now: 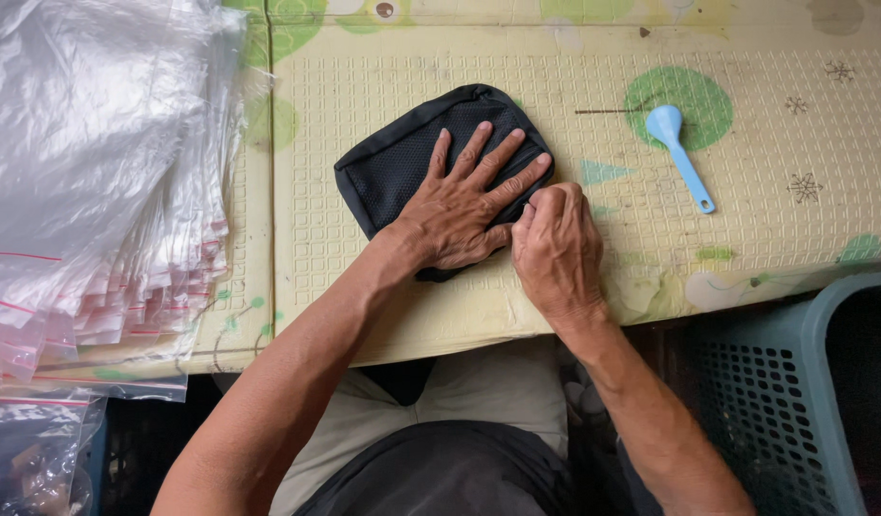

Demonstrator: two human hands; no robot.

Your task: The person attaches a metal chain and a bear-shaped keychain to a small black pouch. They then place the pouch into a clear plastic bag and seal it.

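Observation:
A small black fabric pouch [399,153] with a mesh face lies on a pale yellow patterned mat [593,315]. My left hand [464,201] rests flat on the pouch, fingers spread, pressing it down. My right hand [555,244] is beside it at the pouch's lower right edge, fingers curled and pinching something at that edge; what it grips is hidden under the fingers.
A thick stack of clear plastic bags with red strips [96,191] lies at the left. A light blue plastic spoon [679,153] sits on the mat at the upper right. A grey-blue perforated basket [794,411] stands at the lower right.

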